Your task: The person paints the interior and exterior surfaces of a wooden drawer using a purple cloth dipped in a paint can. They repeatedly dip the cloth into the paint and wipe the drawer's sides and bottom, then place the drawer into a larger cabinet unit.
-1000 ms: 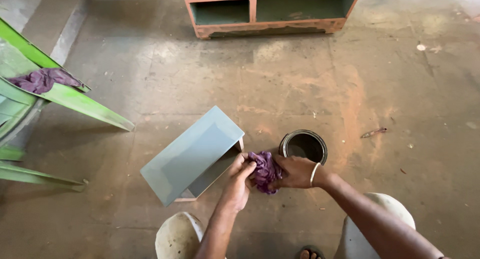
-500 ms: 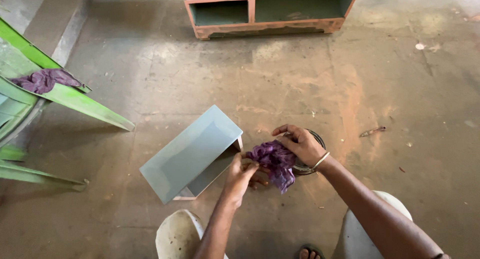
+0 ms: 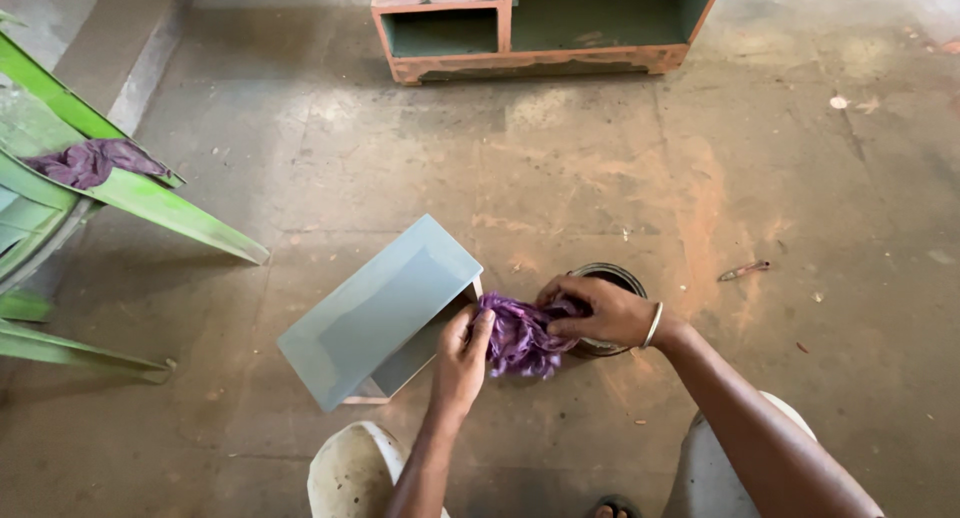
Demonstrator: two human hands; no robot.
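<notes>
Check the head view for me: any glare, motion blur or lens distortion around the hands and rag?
Head view: soft, even daylight, no glare; purple rag, left hand and right hand reasonably sharp; only faint shadows under the grey-painted box; wide-angle lens, slight bending toward the edges near the green painted frame.

The cloth sits between both hands, box to its left, tin under the right hand, cabinet far behind, frame at far left
</notes>
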